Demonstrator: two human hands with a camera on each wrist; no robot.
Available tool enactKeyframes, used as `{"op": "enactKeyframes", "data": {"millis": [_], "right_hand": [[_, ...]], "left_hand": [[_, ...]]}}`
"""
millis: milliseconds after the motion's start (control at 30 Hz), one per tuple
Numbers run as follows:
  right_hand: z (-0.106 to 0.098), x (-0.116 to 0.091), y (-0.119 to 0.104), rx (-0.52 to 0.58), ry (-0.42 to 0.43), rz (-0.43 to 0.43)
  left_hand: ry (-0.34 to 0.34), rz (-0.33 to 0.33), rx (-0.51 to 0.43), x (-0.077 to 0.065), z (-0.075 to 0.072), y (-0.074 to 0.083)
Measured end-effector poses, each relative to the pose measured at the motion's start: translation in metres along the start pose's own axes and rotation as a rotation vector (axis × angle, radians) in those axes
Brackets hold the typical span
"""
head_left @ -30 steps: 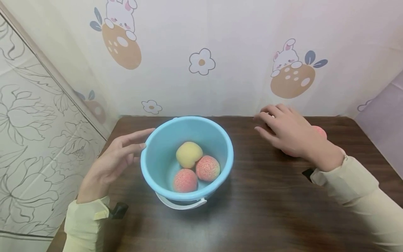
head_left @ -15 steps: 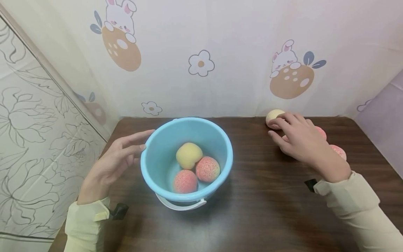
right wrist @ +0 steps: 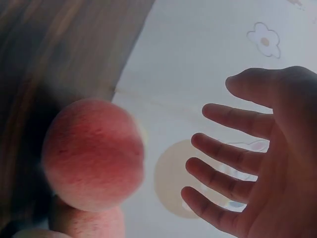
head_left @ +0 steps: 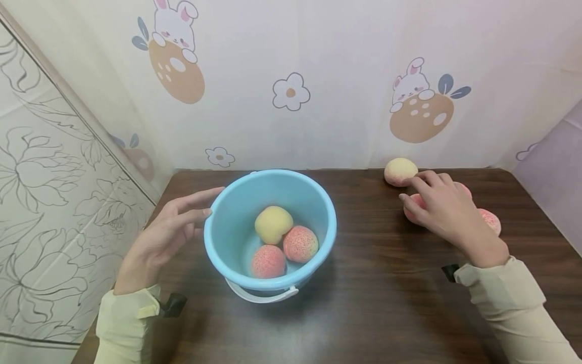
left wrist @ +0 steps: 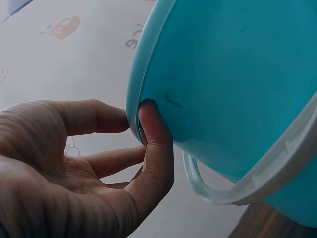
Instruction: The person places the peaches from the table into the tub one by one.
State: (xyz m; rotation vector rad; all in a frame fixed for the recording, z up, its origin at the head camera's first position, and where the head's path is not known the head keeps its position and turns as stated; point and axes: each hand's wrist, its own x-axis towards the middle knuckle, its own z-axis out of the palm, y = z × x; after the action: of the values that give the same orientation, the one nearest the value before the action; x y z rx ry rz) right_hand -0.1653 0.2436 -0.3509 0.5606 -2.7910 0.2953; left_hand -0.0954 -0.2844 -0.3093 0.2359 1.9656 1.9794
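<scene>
A light-blue bucket (head_left: 331,227) stands left of centre on the table. Inside lie a yellow peach (head_left: 273,224) and two pink speckled peaches (head_left: 268,261). My left hand (head_left: 170,227) touches the bucket's outer rim with thumb and fingertips; the left wrist view shows the thumb bent against the rim's lip. On the right, my right hand (head_left: 443,210) hovers over a pink peach (head_left: 413,208), partly covering it. In the right wrist view its fingers (right wrist: 225,151) are spread, apart from the red peach (right wrist: 94,153).
A pale yellow peach (head_left: 400,172) lies at the table's back edge. Further pink peaches (head_left: 490,221) sit behind and beside the right hand. The bucket's white handle (head_left: 261,297) hangs at its front. A patterned wall covering (head_left: 336,101) borders the back of the dark wooden table (head_left: 364,313).
My right hand has moved rightward and slightly toward me, down to the pink peach, uncovering the pale yellow peach. The left hand and the bucket have stayed in place.
</scene>
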Motion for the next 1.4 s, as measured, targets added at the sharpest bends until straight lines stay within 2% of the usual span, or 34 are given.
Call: {"op": "enactKeyframes", "data": {"millis": [167,400,600,767,1133,1400], "right_hand": [[0.009,-0.003,0.01,0.011,-0.052,0.012],[0.019,-0.005,0.019,0.023,-0.119,0.058],[0.027,-0.003,0.026,-0.001,-0.133,0.07],[0.033,-0.004,0.032,-0.01,-0.148,0.077],[0.039,0.0,0.034,-0.006,-0.181,0.082],[0.04,-0.001,0.034,0.003,-0.214,0.052]], "left_hand": [[0.008,-0.01,0.032,0.0,0.0,0.0],[-0.008,0.01,-0.024,0.001,-0.001,-0.001],[0.015,-0.016,0.042,-0.001,0.0,0.0],[0.033,-0.027,0.037,-0.001,0.0,0.001],[0.005,-0.009,0.03,-0.001,0.001,0.001],[0.015,-0.015,0.019,-0.001,0.002,0.001]]}}
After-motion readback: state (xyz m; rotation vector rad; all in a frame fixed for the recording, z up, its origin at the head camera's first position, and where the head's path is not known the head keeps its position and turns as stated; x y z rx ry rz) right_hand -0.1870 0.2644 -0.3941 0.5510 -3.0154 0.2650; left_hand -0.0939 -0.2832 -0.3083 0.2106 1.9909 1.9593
